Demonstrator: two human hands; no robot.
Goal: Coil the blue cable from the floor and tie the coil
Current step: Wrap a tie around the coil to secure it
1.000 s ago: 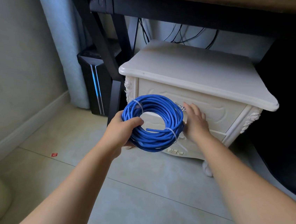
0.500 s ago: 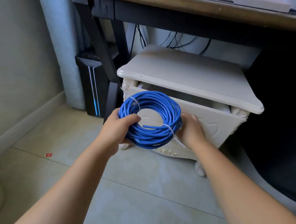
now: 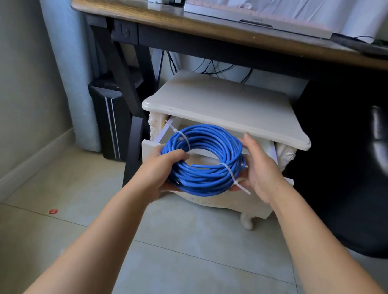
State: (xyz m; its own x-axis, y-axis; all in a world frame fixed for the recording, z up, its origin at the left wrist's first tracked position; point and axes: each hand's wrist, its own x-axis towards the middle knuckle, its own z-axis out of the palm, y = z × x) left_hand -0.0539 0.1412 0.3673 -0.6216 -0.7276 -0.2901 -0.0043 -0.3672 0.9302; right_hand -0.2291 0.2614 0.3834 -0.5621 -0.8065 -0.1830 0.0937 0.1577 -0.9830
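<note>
1. The left hand [image 3: 159, 167] has its fingers curled round the coil's [image 3: 198, 183] left side.
2. The right hand [image 3: 261, 173], fingers nearly straight, cups its right side.
3. The coil, bound by white ties [image 3: 229, 173], is held before the open drawer [image 3: 147, 147].

Drawer [image 3: 251, 206] farther out; right hand [image 3: 259, 175] off its front, now on the coil [image 3: 199, 178].

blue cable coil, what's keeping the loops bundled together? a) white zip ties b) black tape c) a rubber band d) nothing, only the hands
a: white zip ties wrap the blue cable coil at two spots, one at its upper left and one at its lower right.
</note>
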